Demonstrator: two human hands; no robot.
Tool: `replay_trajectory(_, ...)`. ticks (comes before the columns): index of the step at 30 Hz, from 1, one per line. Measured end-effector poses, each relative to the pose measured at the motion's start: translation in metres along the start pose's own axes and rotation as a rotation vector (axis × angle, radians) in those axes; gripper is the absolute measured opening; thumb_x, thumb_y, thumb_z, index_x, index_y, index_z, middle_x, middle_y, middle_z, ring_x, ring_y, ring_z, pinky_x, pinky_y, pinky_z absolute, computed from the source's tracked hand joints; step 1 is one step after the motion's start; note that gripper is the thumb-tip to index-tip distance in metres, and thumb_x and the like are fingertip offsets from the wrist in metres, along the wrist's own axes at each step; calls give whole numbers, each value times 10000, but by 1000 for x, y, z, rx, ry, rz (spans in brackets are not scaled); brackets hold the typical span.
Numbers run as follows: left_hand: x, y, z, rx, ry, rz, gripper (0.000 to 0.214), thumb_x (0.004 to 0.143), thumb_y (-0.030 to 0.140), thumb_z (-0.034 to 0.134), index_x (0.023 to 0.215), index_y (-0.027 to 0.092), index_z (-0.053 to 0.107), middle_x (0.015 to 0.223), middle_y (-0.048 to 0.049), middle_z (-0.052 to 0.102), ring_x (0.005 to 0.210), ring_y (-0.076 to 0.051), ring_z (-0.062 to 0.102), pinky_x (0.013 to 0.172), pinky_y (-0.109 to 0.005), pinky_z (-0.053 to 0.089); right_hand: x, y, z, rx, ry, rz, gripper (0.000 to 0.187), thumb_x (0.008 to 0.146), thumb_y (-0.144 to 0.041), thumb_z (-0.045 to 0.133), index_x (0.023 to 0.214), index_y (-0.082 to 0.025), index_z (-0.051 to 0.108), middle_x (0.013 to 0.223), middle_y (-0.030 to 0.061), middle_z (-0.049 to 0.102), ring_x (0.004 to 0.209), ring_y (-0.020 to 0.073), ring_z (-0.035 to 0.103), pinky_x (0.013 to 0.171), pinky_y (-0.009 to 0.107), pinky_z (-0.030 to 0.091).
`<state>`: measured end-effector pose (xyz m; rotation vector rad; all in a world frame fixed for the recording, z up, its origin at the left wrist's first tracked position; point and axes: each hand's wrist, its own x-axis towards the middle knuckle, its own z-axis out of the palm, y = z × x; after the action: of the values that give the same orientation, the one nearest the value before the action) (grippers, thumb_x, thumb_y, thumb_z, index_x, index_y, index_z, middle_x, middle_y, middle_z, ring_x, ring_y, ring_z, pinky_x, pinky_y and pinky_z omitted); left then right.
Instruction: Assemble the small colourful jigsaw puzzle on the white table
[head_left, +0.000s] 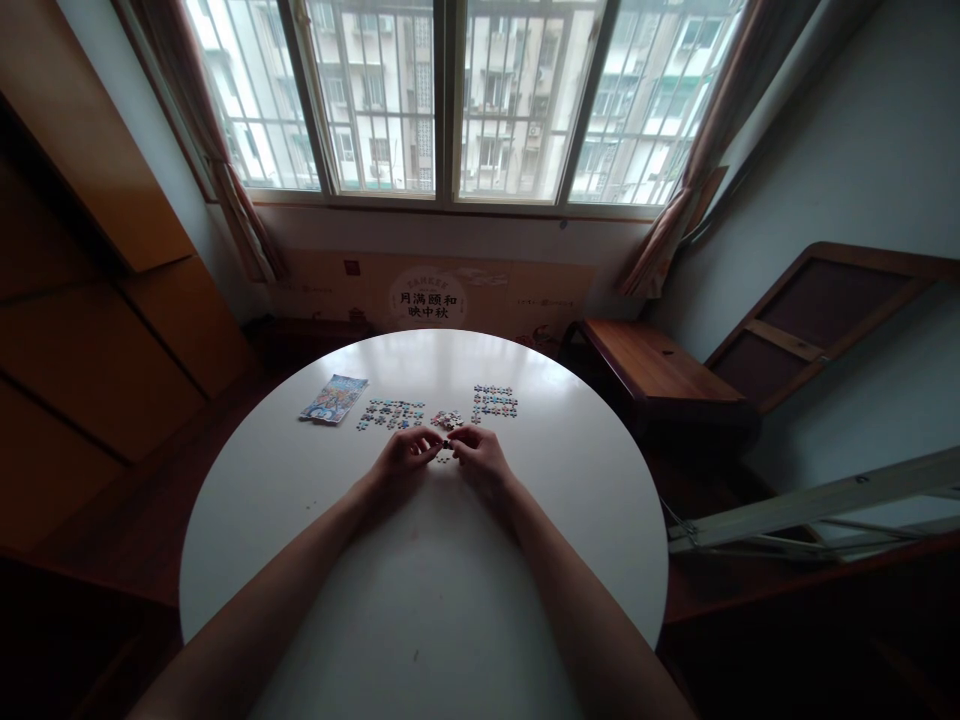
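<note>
Both hands meet over the middle of the round white table (pixel 420 560). My left hand (pixel 409 449) has its fingers curled and its fingertips closed at a small dark jigsaw piece (pixel 447 444). From the other side, my right hand (pixel 480 452) pinches the same piece. A few pale jigsaw pieces (pixel 443 460) lie just below the fingertips. Right beyond the hands is a small loose pile of jigsaw pieces (pixel 448 420). Spread jigsaw pieces in rows (pixel 391 413) lie to the left of the pile, and another group in rows (pixel 495 401) lies to its right.
A colourful printed sheet or packet (pixel 334 399) rests at the table's left. Behind the table, a printed cardboard panel (pixel 337 290) stands under the barred window. A wooden bench (pixel 660 358) is at the right, with a pale metal frame (pixel 817 510) nearer.
</note>
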<state>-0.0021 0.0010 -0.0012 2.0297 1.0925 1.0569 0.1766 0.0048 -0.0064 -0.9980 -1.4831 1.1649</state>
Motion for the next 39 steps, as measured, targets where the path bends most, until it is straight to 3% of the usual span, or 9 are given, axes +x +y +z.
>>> replay_trajectory(23, 3, 0, 0, 16, 37, -2, 166, 783, 282, 588, 788, 129, 654, 730, -37, 650, 561, -91, 557, 517, -185, 444, 0, 2, 1, -12, 25, -10, 204, 707, -316, 605, 812, -143, 632, 594, 15, 612, 501, 127, 564, 438, 223, 431)
replay_trajectory(26, 4, 1, -1, -55, 51, -50, 196, 779, 314, 591, 793, 125, 640, 734, -39, 645, 533, -95, 571, 492, -191, 458, -2, -4, -3, -164, 156, -113, 210, 778, -317, 522, 844, -149, 629, 667, 35, 626, 521, 126, 556, 490, 244, 457)
replay_trajectory(29, 4, 0, -2, -108, 83, -88, 226, 772, 350, 595, 801, 129, 633, 761, -41, 640, 511, -95, 578, 463, -195, 459, -3, -9, -16, -443, 424, -245, 209, 808, -249, 456, 864, -151, 632, 850, 78, 638, 648, 143, 564, 623, 270, 475)
replay_trajectory(32, 4, -2, -2, -112, 86, -94, 236, 770, 364, 594, 808, 134, 632, 760, -43, 638, 513, -98, 582, 448, -191, 453, -4, -10, -30, -715, 586, -166, 232, 799, -175, 421, 884, -150, 636, 899, 93, 620, 654, 152, 542, 674, 296, 453)
replay_trajectory(36, 4, -1, -2, -98, 73, -88, 235, 771, 367, 593, 798, 137, 633, 740, -39, 638, 513, -96, 581, 452, -187, 452, -6, -7, -36, -962, 513, 10, 185, 768, -158, 477, 810, -162, 657, 830, 103, 613, 766, 210, 536, 719, 322, 413)
replay_trajectory(39, 4, 2, -2, -99, 66, -97, 233, 764, 368, 598, 783, 138, 633, 707, -28, 632, 506, -96, 579, 450, -184, 448, -7, -6, -31, -1043, 404, 36, 161, 775, -179, 505, 787, -174, 665, 832, 105, 612, 808, 226, 519, 735, 326, 392)
